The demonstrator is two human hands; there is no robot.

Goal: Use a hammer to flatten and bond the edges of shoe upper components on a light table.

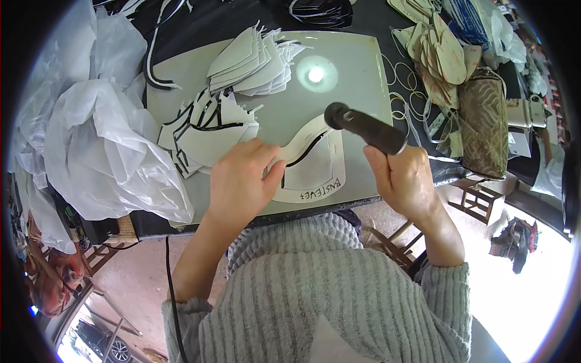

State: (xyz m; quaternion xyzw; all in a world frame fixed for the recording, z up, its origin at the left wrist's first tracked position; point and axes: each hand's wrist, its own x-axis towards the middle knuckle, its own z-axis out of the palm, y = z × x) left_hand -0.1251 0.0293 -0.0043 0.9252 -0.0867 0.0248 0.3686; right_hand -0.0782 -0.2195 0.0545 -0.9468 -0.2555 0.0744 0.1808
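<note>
My right hand [408, 181] is closed round a dark hammer [369, 128], its head raised above the board. Under it lies a pale flat template [338, 158] with a curved outline and handwriting along its near edge. Within that outline sits a white cut piece [311, 172] with a black strip along its curved edge. My left hand [245, 175] rests at the left end of the template, thumb and fingers bent down onto the piece's edge; the fingertips are partly hidden. Beside that hand spreads a pile of white pieces with black edging [212, 130].
A grey-green board [357, 72] covers the middle of the black table. Stacked plain white pieces [251, 63] lie at its far side. Crumpled plastic bags [109, 151] fill the left. To the right are beige cut pieces [445, 57], loose cords and a patterned brown pouch [483, 124].
</note>
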